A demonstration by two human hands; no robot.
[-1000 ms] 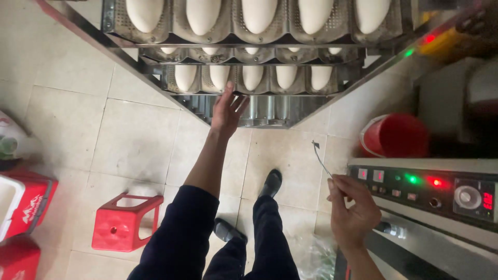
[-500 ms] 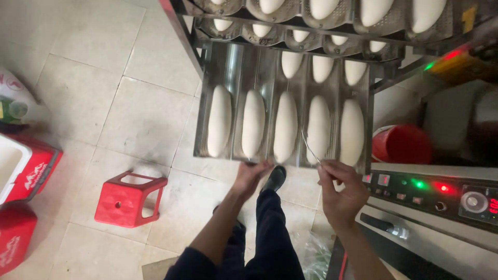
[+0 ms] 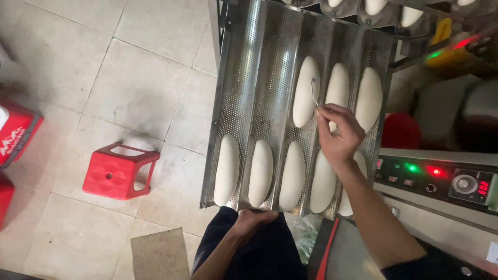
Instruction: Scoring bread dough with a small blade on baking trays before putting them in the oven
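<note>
- Gripping near edge of perforated tray (image 3: 259, 78): left hand (image 3: 252, 219), fingers curled on rim.
- Right hand (image 3: 338, 136) pinching thin blade tool (image 3: 313, 92) over dough loaf (image 3: 306, 91), far row.
- Tray sticks out from rack, above floor.

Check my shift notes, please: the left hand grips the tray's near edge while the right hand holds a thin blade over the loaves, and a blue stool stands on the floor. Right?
Not quite: the head view shows the stool is red. The left hand, tray, right hand, blade and loaves are as described.

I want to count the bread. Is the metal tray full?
No. The tray holds eight dough loaves; two back channels lie bare.
</note>
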